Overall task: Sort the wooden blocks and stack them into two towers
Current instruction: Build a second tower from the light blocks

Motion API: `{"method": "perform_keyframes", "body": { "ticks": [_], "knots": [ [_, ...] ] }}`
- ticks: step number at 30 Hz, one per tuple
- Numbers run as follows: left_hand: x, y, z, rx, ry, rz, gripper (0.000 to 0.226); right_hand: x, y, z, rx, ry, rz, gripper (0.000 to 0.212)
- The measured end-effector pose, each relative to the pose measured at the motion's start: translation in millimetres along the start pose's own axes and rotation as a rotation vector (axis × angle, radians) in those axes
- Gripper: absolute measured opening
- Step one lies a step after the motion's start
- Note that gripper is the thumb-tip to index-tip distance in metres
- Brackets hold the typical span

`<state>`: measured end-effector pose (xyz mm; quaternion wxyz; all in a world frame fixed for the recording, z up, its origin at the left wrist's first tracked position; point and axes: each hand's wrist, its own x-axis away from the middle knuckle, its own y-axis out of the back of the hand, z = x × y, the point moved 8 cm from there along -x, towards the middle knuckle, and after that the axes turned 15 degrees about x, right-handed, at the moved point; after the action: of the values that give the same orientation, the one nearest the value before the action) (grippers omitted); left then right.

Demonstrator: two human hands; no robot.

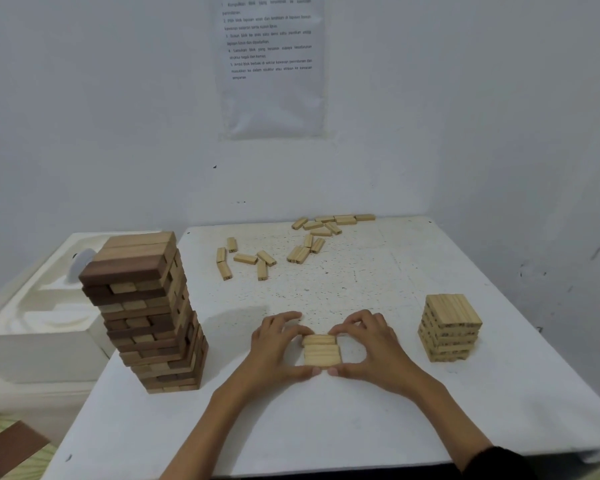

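Pale blocks (322, 351) sit pinched between our left hand (278, 348) and right hand (368, 348); uneven squeezing could buckle them.

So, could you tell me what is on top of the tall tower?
The tall tower is topped by three blocks: two tan blocks and a dark brown block nearest. Nothing rests on them; lower layers' tops are hidden.

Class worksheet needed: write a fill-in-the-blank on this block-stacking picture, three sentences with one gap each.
1. The tall brown tower stands on the ___ side of the table.
2. The left hand and right hand hold a row of ___ pale blocks.
3. The loose blocks lie near the table's ___ edge.
Missing words: left; three; far.
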<state>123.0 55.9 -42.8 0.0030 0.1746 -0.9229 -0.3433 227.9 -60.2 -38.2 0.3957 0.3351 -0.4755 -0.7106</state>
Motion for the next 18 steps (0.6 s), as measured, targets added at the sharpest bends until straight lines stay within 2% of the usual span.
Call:
{"method": "perform_keyframes", "body": {
  "ticks": [5, 10, 13, 18],
  "knots": [
    [-1.0, 6.8, -10.8, 0.019, -0.100, -0.023, 0.059, 1.7, 13.2, 8.1, 0.095, 0.058, -0.024, 0.057],
    [-14.6, 23.7, -54.3, 0.021, -0.223, -0.049, 0.058, 9.1, 66.0, 11.1, 0.189, 0.102, -0.148, 0.062],
    [-32.0, 28.3, -97.4, -0.025, -0.312, -0.087, 0.060, 16.7, 108.5, -5.0, 0.134, 0.072, -0.180, 0.068],
    [-65.8, 2.5, -158.1, -0.063, -0.372, -0.081, 0.058, 33.7, 151.0, -58.1, 0.010, 0.005, -0.091, 0.052]
  ]
}}
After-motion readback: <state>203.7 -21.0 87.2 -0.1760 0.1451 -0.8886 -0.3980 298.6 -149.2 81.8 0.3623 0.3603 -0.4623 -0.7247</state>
